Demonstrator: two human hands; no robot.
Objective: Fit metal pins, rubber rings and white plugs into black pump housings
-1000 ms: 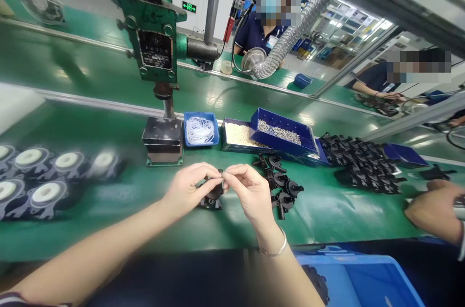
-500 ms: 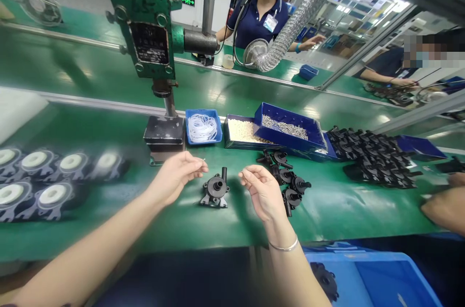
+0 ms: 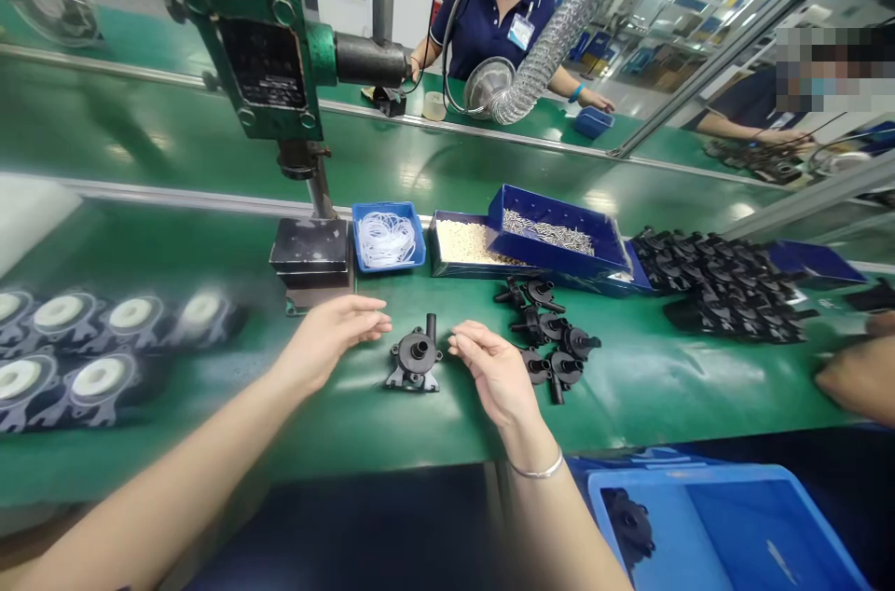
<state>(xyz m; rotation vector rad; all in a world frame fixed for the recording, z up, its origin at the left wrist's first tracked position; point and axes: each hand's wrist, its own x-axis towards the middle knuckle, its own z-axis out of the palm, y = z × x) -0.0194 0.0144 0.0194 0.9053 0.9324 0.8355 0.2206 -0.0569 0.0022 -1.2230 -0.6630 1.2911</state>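
A black pump housing (image 3: 418, 350) with a spout pointing up and away stands on the green bench between my hands. My left hand (image 3: 342, 330) hovers at its left, fingers stretched out and apart from the housing, with nothing visible in them. On the other side, my right hand (image 3: 489, 363) has its thumb and fingertips pinched together near the housing's right edge. Whatever may be between those fingertips is too small or hidden to make out. Just right of that hand lies a loose group of similar black housings (image 3: 565, 367).
Behind stand a blue tray of white rings (image 3: 387, 239), a box of pale small parts (image 3: 461, 241) and a blue bin of metal screws (image 3: 549, 232). A green press (image 3: 241, 41) rises at left, beside rows of round parts (image 3: 102, 377). A blue crate (image 3: 727, 479) sits below right.
My left fingers have opened, and the thin pin seen between them no longer shows. My right hand has shifted slightly left, toward the housing. The whole view has moved a little.
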